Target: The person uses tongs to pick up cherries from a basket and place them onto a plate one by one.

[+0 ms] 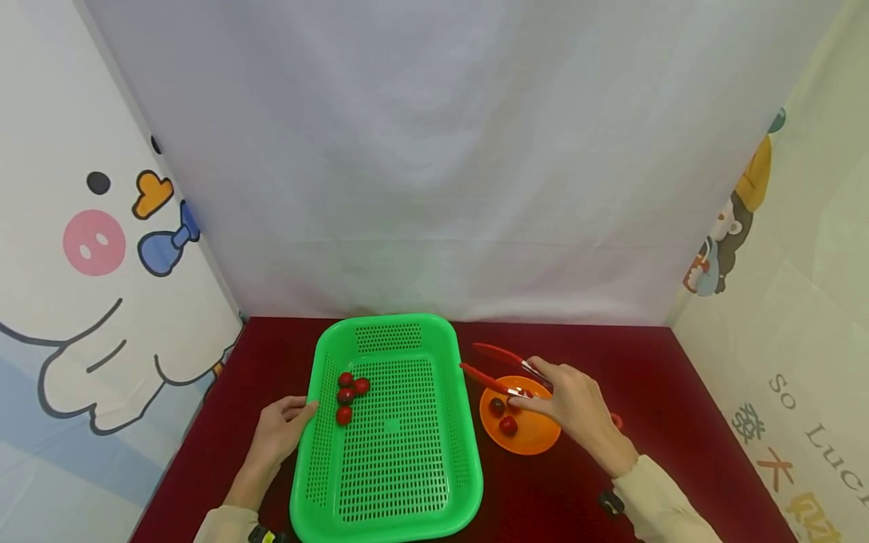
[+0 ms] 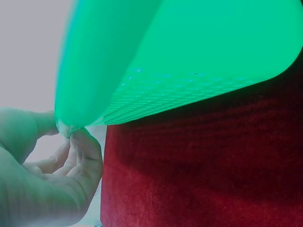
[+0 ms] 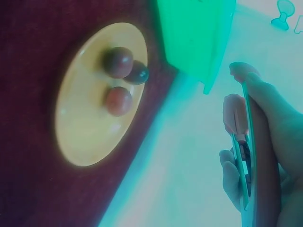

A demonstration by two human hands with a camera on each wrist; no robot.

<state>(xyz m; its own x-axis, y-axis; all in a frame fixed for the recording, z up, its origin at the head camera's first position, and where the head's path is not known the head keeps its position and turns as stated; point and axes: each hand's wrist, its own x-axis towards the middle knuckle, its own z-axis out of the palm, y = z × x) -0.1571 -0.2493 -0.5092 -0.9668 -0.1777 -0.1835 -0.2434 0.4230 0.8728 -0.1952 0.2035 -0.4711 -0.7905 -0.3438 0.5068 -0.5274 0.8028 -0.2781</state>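
My left hand (image 1: 280, 434) pinches the left rim of a green plastic basket (image 1: 468, 422) between thumb and fingers; the left wrist view shows this hand (image 2: 52, 189) at the rim from below. Several small red tomatoes (image 1: 344, 415) lie in the basket's left part. A pair of red-tipped tongs (image 1: 492, 383) is in my right hand (image 1: 577, 403), above an orange plate (image 1: 536, 437). The tongs' tips stand apart, with nothing visible between them. Three small tomatoes (image 3: 118, 100) sit on the plate, which looks yellowish in the right wrist view; one is darker.
The basket and plate stand side by side on a dark red cloth-covered table (image 1: 611, 354). A pale curtain (image 1: 434, 188) hangs behind it, and printed cloth walls (image 1: 747, 362) flank both sides.
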